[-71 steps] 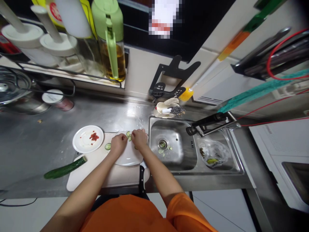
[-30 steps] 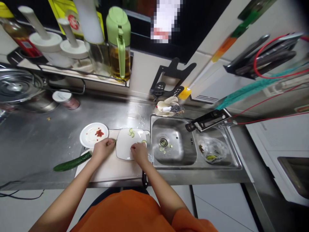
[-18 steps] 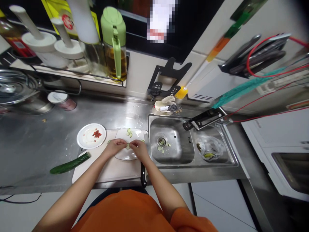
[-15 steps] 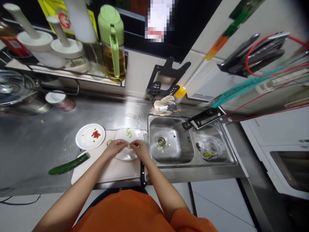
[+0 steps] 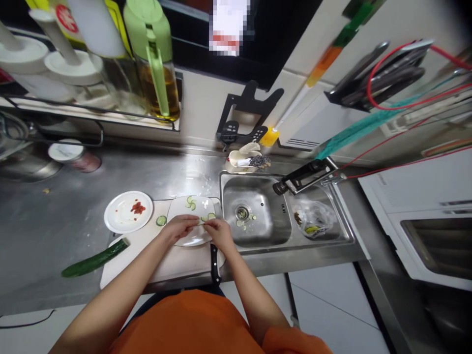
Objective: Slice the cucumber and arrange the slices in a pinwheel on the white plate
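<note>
Over a squarish white plate [image 5: 195,240], my left hand [image 5: 181,228] and my right hand [image 5: 220,233] meet with fingertips pinched on a small cucumber slice [image 5: 201,221], mostly hidden by the fingers. Several curved cucumber pieces [image 5: 191,202] lie fanned at the plate's far side, and more [image 5: 211,216] rest by its right edge. The plate stands on a pale cutting board [image 5: 123,263]. A single cucumber round [image 5: 161,221] lies on the board, left of the plate. A knife with a black handle [image 5: 215,265] lies along the board's right side, its blade hidden.
Left of the board are a cut cucumber [image 5: 94,260] and a round white plate [image 5: 110,216] with red bits. At right is a steel sink [image 5: 271,228] with slices near its drain, a faucet [image 5: 298,179] and a plastic bag [image 5: 319,216]. Bottles stand on a rack [image 5: 136,122].
My view has shifted slightly, so most things sit further left. Both hands stay together over the plate, a little further right relative to it. More cucumber pieces show by its right edge.
</note>
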### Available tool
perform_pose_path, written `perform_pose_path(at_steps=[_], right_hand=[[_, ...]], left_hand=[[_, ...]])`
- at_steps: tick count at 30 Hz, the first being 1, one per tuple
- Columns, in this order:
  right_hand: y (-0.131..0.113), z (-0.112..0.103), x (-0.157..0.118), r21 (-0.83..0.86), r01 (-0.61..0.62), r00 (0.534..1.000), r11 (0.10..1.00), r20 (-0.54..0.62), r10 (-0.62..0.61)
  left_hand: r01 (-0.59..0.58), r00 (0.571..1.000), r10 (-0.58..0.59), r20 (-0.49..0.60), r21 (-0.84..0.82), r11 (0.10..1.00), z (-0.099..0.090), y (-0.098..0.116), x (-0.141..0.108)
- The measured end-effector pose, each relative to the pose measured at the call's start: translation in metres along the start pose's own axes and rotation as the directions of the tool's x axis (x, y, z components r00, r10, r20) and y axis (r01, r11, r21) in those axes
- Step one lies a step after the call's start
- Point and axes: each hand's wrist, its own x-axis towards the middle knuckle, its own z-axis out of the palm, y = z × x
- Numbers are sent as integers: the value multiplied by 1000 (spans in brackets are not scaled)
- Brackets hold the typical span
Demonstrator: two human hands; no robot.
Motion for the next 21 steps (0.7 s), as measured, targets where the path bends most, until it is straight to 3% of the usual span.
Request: perform_pose_path(at_steps=[4, 10, 15, 21], right_hand=[[14, 0, 0, 7, -105, 992, 994, -70, 106], [16, 0, 9, -181, -199, 962, 963, -221, 157], [12, 2, 14, -329, -257, 954, 909, -239, 183], [6, 4, 15, -422, -294, 950, 857, -223, 217]], left_hand=[[-144, 985, 164, -52, 277, 950, 8, 2, 8], [-264, 916, 396, -63, 648, 714, 22, 10, 19], [-281, 871, 490, -42, 775, 566, 29, 14, 23], [-257, 870, 493, -7, 847, 466, 31, 13, 28]])
